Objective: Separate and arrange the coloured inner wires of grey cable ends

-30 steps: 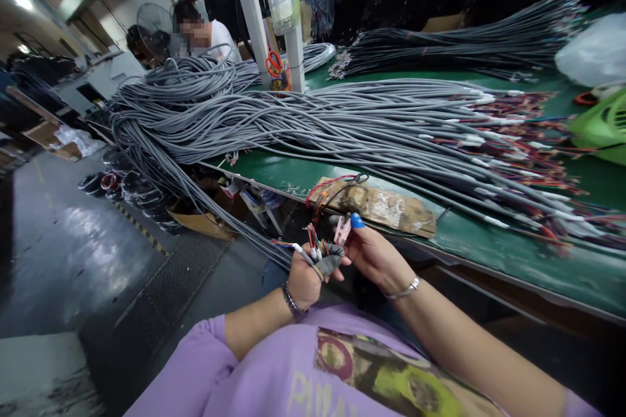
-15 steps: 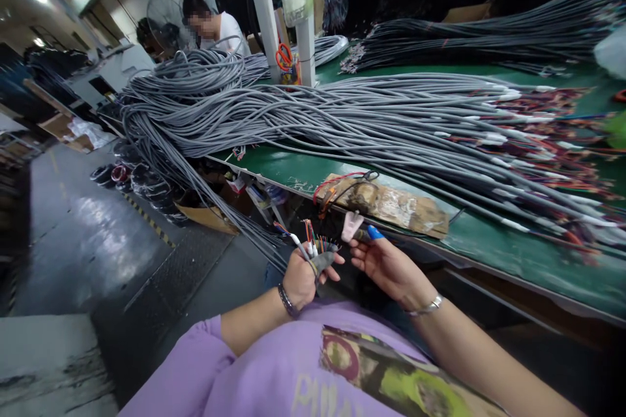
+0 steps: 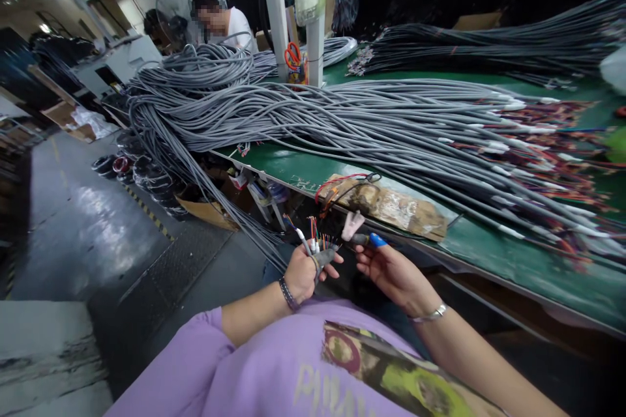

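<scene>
My left hand [image 3: 302,273] is closed around the ends of grey cables [image 3: 254,229] that hang down off the table edge; their stripped coloured wires [image 3: 315,234] fan out above my fist. My right hand [image 3: 391,269], with a blue cap on one fingertip [image 3: 377,240], pinches a small pale pink tool or clip [image 3: 352,226] just right of those wire ends. The two hands sit close together, below the edge of the green table [image 3: 489,247].
A big heap of grey cables [image 3: 342,120] with coloured wire ends [image 3: 538,143] covers the green table. A taped brown cardboard pad [image 3: 396,205] lies at the table edge. White posts [image 3: 313,13] with red scissors [image 3: 292,54] stand behind. Another person [image 3: 220,16] works at far left; the dark floor [image 3: 73,221] lies to the left.
My right hand has drawn slightly away to the right from my left hand, still pinching the pink piece. The view has shifted a little rightward.
</scene>
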`<action>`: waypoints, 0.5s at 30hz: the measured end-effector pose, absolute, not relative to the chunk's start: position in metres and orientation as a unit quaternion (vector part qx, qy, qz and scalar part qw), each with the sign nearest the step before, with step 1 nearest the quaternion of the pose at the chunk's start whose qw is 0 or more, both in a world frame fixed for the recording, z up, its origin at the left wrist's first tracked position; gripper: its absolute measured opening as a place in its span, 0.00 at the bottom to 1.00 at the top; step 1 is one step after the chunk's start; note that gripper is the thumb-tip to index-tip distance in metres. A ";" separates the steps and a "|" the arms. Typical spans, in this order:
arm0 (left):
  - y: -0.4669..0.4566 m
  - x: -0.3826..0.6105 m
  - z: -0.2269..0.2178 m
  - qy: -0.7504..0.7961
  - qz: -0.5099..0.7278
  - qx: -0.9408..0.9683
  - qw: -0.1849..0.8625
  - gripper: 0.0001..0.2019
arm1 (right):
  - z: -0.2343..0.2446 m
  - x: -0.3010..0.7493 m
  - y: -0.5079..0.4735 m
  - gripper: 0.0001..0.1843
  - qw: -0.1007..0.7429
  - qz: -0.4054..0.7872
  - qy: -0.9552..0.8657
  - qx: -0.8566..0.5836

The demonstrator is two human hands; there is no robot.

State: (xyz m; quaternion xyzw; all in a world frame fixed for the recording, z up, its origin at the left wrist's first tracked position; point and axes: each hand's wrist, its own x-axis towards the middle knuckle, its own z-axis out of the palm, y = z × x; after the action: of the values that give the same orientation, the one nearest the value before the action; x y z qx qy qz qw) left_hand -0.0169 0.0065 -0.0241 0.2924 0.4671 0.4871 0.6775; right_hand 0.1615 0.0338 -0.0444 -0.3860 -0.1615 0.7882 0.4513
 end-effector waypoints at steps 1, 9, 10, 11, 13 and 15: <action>0.007 -0.017 -0.025 0.468 0.485 0.294 0.678 0.19 | -0.045 0.162 0.033 0.11 0.452 0.788 -0.159 -0.388; 0.010 -0.014 -0.032 0.469 0.484 0.298 0.676 0.24 | -0.052 0.171 0.034 0.13 0.468 0.750 -0.208 -0.419; 0.011 -0.015 -0.033 0.467 0.495 0.298 0.669 0.24 | -0.052 0.175 0.035 0.14 0.474 0.738 -0.220 -0.427; 0.011 -0.016 -0.033 0.464 0.509 0.300 0.660 0.23 | -0.052 0.180 0.036 0.14 0.479 0.724 -0.232 -0.437; 0.011 -0.019 -0.033 0.457 0.534 0.308 0.641 0.23 | -0.050 0.189 0.036 0.16 0.486 0.699 -0.249 -0.462; 0.008 -0.024 -0.033 0.451 0.542 0.323 0.631 0.23 | -0.049 0.198 0.034 0.18 0.480 0.675 -0.262 -0.496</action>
State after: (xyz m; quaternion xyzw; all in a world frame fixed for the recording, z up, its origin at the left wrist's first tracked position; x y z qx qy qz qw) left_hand -0.0239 0.0082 -0.0333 0.3231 0.4513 0.5420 0.6310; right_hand 0.1983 0.0338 -0.0486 -0.4955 -0.2620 0.6749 0.4800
